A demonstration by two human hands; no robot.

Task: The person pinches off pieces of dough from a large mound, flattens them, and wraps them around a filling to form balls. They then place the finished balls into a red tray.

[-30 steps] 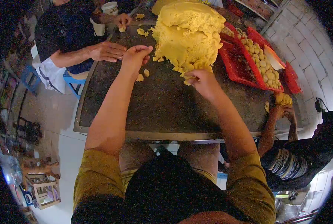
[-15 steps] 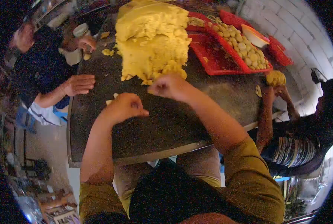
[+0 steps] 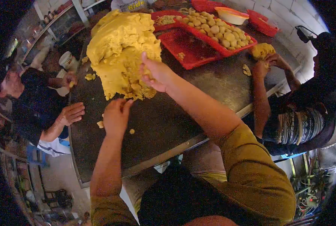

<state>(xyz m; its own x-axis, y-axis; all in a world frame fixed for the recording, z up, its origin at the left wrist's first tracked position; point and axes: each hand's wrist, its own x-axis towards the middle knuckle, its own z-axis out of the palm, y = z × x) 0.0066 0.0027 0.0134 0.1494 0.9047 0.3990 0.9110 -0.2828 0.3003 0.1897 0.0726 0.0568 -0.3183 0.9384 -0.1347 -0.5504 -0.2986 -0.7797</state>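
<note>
A big mound of yellow dough (image 3: 119, 49) lies on the dark table (image 3: 168, 132), its near edge crumbly. Just below that edge is my left hand (image 3: 116, 116), fingers curled together; whatever they may hold is hidden. My right hand (image 3: 154, 74) is at the mound's right side, thumb raised and fingers apart, with nothing seen gripped in it. A small round dough piece (image 3: 132, 131) sits right of my left hand, and a pale piece (image 3: 100, 124) lies to its left.
Red trays (image 3: 190, 49) stand beyond the dough; one holds many dough balls (image 3: 228, 37). A white bowl with an orange rim (image 3: 231, 17) is behind them. One co-worker's hand (image 3: 73, 113) rests at the left edge; another co-worker's hands (image 3: 268, 64) hold yellow dough at right.
The view has shifted. My right hand has opened beside the mound, and my left hand has come to its near edge. A small round piece now shows on the table.
</note>
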